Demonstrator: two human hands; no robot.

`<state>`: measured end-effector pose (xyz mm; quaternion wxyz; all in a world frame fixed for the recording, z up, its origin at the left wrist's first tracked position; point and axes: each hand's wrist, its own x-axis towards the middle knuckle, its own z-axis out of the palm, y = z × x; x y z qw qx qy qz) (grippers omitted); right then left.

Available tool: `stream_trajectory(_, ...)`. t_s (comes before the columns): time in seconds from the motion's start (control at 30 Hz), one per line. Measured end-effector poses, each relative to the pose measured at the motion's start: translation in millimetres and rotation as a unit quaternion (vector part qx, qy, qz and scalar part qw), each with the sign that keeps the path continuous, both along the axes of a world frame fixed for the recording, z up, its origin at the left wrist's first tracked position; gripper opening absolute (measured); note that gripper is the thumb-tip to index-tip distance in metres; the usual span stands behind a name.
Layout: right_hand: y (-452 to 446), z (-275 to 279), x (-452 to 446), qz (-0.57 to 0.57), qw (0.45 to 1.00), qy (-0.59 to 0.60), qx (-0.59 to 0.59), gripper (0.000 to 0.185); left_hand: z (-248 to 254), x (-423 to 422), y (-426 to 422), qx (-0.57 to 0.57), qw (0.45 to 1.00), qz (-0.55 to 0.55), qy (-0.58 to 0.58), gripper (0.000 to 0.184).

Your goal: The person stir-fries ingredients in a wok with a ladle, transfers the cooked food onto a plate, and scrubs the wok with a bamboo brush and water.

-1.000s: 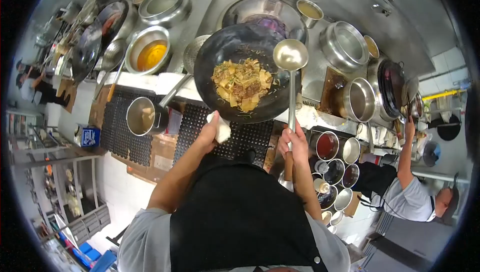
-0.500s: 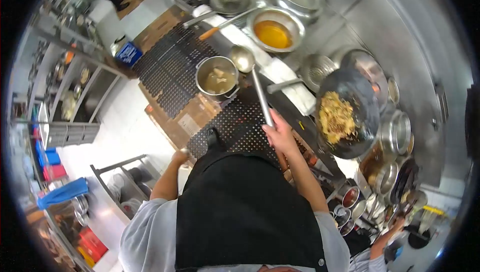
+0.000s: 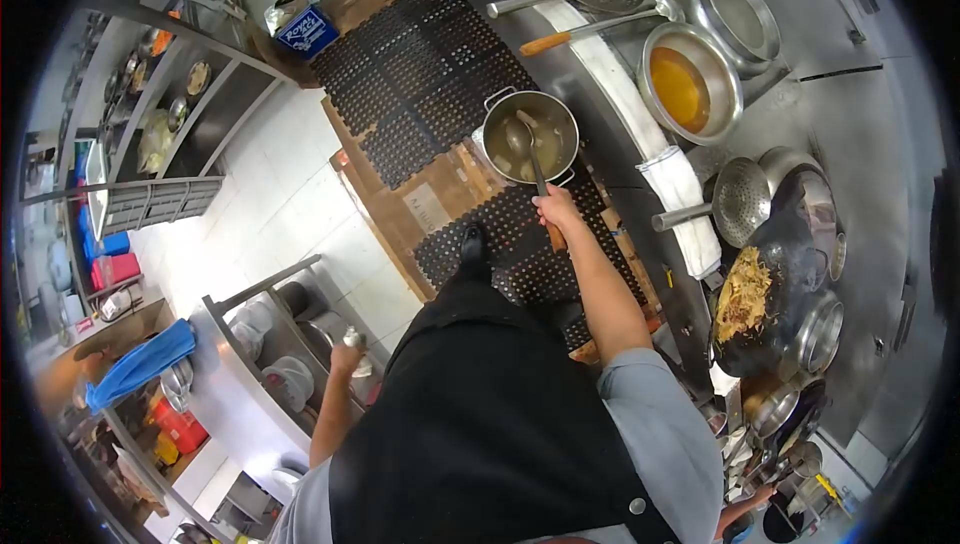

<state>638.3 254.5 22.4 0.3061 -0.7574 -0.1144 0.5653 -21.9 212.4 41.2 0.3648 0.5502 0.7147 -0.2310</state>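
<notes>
My right hand (image 3: pixel 557 206) is closed around the wooden-ended handle of a long ladle (image 3: pixel 537 166). The ladle's bowl rests in the cloudy liquid of a two-handled metal pot (image 3: pixel 489 156), where pale chunks show. That pot is low, above the floor mat and beside the cooking counter. At my other side, my left hand (image 3: pixel 346 358) is closed by the metal shelving, with a small whitish thing at its fingers that I cannot make out.
On the right counter sit a wok (image 3: pixel 775 329) with yellow-brown food, a perforated strainer (image 3: pixel 742 202), and a bowl of orange liquid (image 3: pixel 735 94). White towels (image 3: pixel 682 199) line its edge. Shelving (image 3: pixel 235 94) stands left; another person's arm (image 3: pixel 748 506) shows at lower right.
The ladle has gone from beside the pot's rim down into its liquid. The view has shifted, with the wok now farther right. My left hand now appears beside the shelving.
</notes>
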Motion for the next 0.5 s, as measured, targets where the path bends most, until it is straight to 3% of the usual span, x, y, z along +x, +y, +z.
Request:
stream_trajectory(0.13, -4, 1, -3, 0.012, 1.000, 0.005, 0.007, 0.028, 5, 18, -2, -0.030, 0.999, -0.013, -0.039, 0.044)
stream_trajectory(0.23, -27, 45, -5, -0.048, 0.995, 0.075, 0.034, 0.014, -37, 14, 12, -0.018, 0.992, -0.104, -0.071, 0.040)
stream_trajectory(0.3, -54, 81, -8, -0.158, 0.965, 0.189, 0.095, 0.012, -57, 26, 30, -0.038, 0.980, -0.196, 0.010, 0.039)
stream_trajectory(0.33, -69, 102, -9, -0.168, 0.963, 0.183, 0.102, 0.012, -51, 44, 44, -0.042, 0.987, -0.152, 0.023, 0.038)
stream_trajectory(0.37, -84, 126, -10, -0.205, 0.936, 0.253, 0.138, 0.015, -59, 54, 58, -0.035, 0.985, -0.165, 0.019, 0.038)
stream_trajectory(0.4, -101, 149, -13, -0.238, 0.901, 0.319, 0.175, 0.017, -73, 62, 72, -0.017, 0.940, -0.341, 0.003, 0.038)
stream_trajectory(0.43, -120, 171, -15, -0.246, 0.899, 0.310, 0.186, 0.017, -82, 76, 83, 0.004, 0.863, -0.506, -0.013, 0.037)
stream_trajectory(0.47, -140, 193, -17, -0.261, 0.874, 0.352, 0.212, 0.022, -59, 114, 93, -0.027, 0.966, -0.251, -0.045, 0.034)
stream_trajectory(0.5, -162, 213, -18, -0.274, 0.846, 0.390, 0.240, 0.026, -66, 130, 96, -0.019, 0.962, -0.267, -0.055, 0.034)
